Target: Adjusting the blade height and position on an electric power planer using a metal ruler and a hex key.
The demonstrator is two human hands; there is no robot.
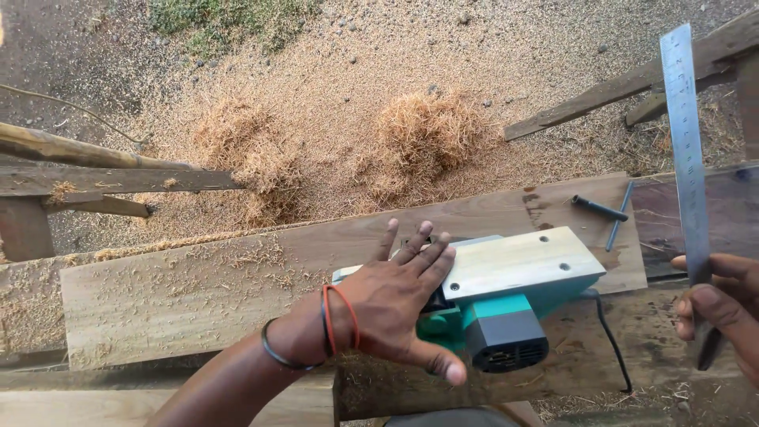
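Head view. The left hand lies palm down, fingers spread, on a green electric planer that is turned upside down, its pale flat sole facing up. The fingertips reach over the near end of the sole; the thumb points toward the dark vented motor housing. Red and black bands circle the left wrist. The planer rests on a broad wooden plank strewn with shavings, near the plank's right end, and a black power cord runs from its right side down across the lower board. The right hand, at the right edge of the view, is closed in a pinch around the lower end of a steel ruler, which stands nearly upright and rises to the top of the frame. Beyond the planer, on the plank's far right corner, lie a dark short rod and a thin bluish rod, just beside each other. Heaps of wood shavings and sawdust cover the ground behind the plank. Rough timber rails cross at left and at upper right.
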